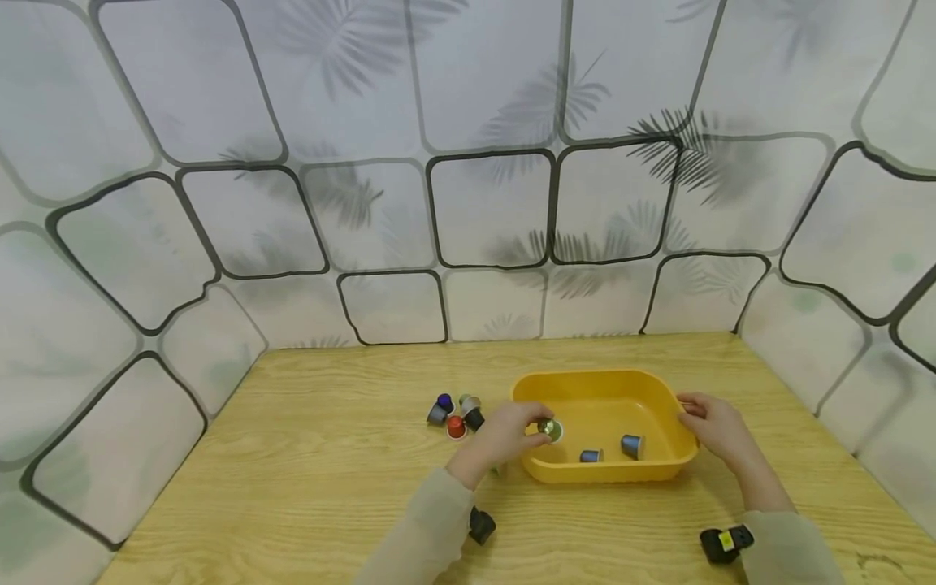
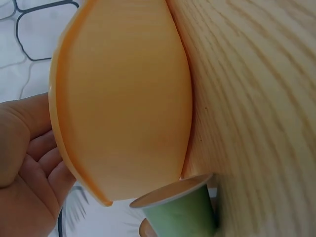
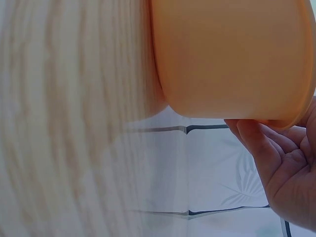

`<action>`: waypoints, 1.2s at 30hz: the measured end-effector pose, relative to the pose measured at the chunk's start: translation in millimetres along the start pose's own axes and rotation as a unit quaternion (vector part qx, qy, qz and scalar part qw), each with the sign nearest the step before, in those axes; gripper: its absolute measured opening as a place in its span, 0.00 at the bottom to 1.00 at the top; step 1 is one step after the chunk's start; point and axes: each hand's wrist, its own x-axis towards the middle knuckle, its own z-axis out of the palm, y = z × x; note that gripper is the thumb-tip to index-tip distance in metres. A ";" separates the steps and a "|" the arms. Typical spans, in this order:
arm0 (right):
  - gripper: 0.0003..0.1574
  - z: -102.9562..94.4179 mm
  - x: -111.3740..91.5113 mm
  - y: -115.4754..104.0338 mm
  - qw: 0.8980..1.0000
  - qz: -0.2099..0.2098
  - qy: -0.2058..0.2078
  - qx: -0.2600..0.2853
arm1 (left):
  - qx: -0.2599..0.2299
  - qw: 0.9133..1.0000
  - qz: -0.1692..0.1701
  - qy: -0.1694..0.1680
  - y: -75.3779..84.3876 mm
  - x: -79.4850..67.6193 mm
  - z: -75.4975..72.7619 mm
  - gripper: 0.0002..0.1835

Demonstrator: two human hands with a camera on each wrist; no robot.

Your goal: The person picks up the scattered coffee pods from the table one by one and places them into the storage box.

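Observation:
In the head view, my left hand [image 1: 504, 439] reaches over the left rim of a yellow tray [image 1: 585, 470] and pinches a green coffee capsule [image 1: 550, 428] between thumb and fingers. The held capsule is hidden behind the tray wall in the left wrist view. My right hand [image 1: 720, 426] holds the tray's right rim, fingers against its outer side. Two blue capsules [image 1: 632, 445] lie inside the tray, near its front wall. Another green capsule [image 2: 180, 210] lies on the table outside the tray, mostly covered by my left wrist in the head view.
Left of the tray sits a loose cluster of capsules: a red capsule [image 1: 457, 426], a purple capsule [image 1: 444, 401], a grey-blue capsule [image 1: 437, 414], a black capsule [image 1: 474, 418] and pale ones. Patterned cloth walls [image 1: 490, 211] enclose the wooden table [image 1: 292, 471] at the back and sides.

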 end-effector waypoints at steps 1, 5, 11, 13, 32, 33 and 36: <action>0.25 -0.4 -0.1 -0.5 1.000 -0.002 0.001 0.000 | 0.012 1.000 0.004 -0.003 0.6 1.2 0.1 0.14; 0.25 -1.5 -0.5 -1.2 1.000 -0.006 0.004 0.001 | 0.049 0.998 0.011 -0.030 2.6 6.3 0.3 0.13; 0.25 -0.8 0.4 0.8 1.000 -0.004 0.001 0.005 | 0.091 0.991 0.030 -0.098 9.3 11.4 -2.3 0.11; 0.25 -0.6 0.4 0.8 1.000 -0.001 -0.001 0.008 | 0.096 0.988 0.037 -0.113 11.1 12.8 -2.9 0.10; 0.26 -0.6 0.0 -0.9 1.000 0.007 -0.008 0.010 | 0.103 0.976 0.013 -0.194 11.3 25.3 3.5 0.04; 0.26 -0.5 0.0 -0.7 1.000 0.008 -0.008 0.010 | 0.105 0.975 0.013 -0.196 11.9 25.5 3.1 0.04; 0.26 -0.3 -0.4 -0.8 1.000 0.009 -0.007 0.011 | 0.115 0.972 0.016 -0.202 13.4 26.5 2.7 0.02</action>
